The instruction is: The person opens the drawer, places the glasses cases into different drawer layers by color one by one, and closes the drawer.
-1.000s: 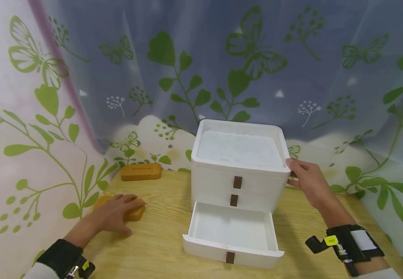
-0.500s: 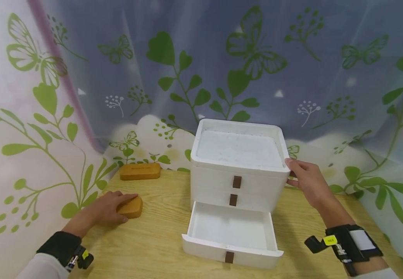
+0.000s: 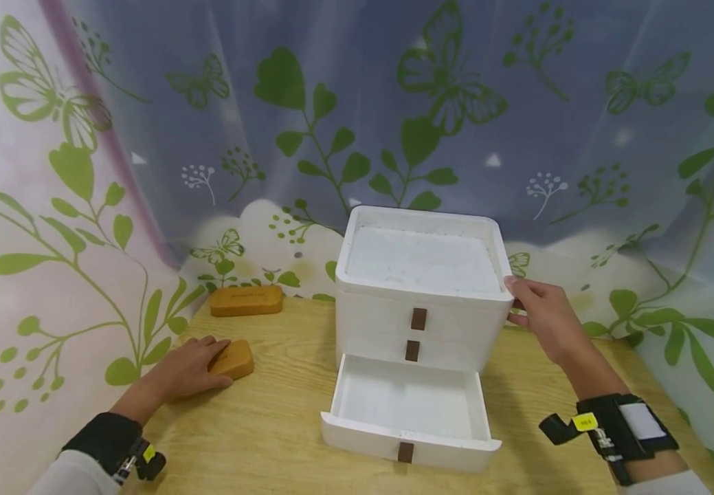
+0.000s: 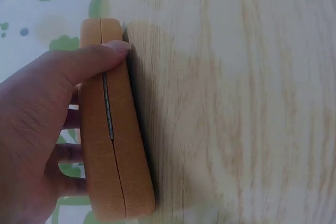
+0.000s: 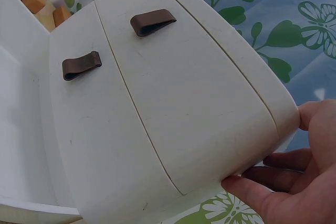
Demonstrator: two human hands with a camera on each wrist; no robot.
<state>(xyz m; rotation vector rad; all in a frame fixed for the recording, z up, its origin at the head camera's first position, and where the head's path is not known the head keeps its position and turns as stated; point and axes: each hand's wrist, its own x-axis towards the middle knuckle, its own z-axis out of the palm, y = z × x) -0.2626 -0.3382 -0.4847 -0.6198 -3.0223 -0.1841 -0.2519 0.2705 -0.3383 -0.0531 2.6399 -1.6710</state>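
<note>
My left hand [image 3: 192, 369] grips an orange-brown glasses case [image 3: 237, 359] at the left of the table. In the left wrist view the thumb lies across the hinge side of the case, and the fingers show behind it. A white drawer unit [image 3: 372, 323] stands right of centre, its bottom drawer [image 3: 409, 405] pulled out with nothing inside. My right hand [image 3: 545, 317] holds the unit's front right top corner, the thumb at the rim and the fingers along the side. Both upper drawers are closed and carry brown tabs [image 5: 152, 22].
A second orange-brown case [image 3: 247, 301] lies at the back left against the patterned backdrop [image 3: 332, 103]. Wood-grain table [image 3: 270, 426] surface runs between the left hand and the drawer unit. The pulled-out drawer juts toward the front.
My left hand has shifted from lying over the near case to gripping it from its left side. The right hand has stayed at the drawer unit's corner.
</note>
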